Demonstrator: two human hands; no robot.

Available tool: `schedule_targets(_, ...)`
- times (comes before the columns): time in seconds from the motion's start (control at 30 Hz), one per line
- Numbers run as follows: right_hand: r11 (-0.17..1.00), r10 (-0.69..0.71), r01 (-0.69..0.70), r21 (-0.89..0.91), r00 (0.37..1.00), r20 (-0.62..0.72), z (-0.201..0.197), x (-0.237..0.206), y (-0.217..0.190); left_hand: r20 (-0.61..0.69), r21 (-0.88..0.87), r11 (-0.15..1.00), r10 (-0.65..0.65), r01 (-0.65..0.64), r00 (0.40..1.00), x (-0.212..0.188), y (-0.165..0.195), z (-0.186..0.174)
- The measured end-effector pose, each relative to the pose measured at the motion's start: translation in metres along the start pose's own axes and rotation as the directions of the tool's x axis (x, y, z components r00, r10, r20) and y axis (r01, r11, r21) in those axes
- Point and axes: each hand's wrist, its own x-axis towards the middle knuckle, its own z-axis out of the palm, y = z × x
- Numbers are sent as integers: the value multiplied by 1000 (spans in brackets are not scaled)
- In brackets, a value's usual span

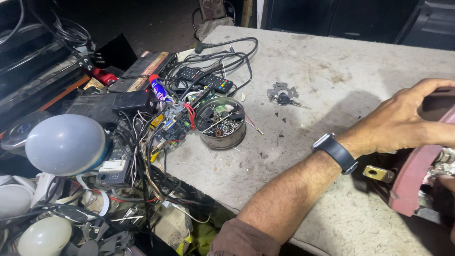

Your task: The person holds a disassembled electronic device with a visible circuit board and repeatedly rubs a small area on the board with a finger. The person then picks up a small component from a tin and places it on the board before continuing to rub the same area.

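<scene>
My left hand (403, 121) reaches across from the lower middle and is closed over the top of a pinkish-red appliance casing (414, 180) at the right edge of the worn grey table (332, 61). A dark watch (336, 152) sits on that wrist. Below the hand, a brass tab (377, 173) sticks out from the casing's dark underside. A dark sliver at the far right edge (446, 201) may be my right hand, mostly cut off by the frame.
A round metal tin (221, 122) of screws stands mid-table, beside a circuit board (175, 121) and tangled wires. A black remote (206, 79) and a key on a metal piece (282, 97) lie farther back. White bulbs (66, 144) and clutter fill the left.
</scene>
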Motion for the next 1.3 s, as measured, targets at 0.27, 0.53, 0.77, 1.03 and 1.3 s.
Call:
schedule_targets(0.27, 999, -29, 29, -21, 999, 33, -23, 4, 4, 73, -216, 976, -19, 34, 997, -2, 33, -3)
schedule_targets(0.53, 981, -121, 136, -137, 986, 114, -58, 26, 26, 142, -270, 936, -194, 226, 971, 8, 78, -24)
schedule_targets(0.77, 979, -171, 181, -99, 981, 95, -49, 42, 27, 119, -171, 957, -214, 232, 970, 19, 81, -30)
schedule_targets(1.03, 970, -214, 224, -91, 971, 107, -38, 38, 27, 110, -149, 965, -200, 215, 974, 20, 78, -38)
schedule_targets(1.3, 962, -222, 229, -146, 973, 60, -33, 34, 21, 118, -169, 951, -243, 261, 963, 16, 80, -36)
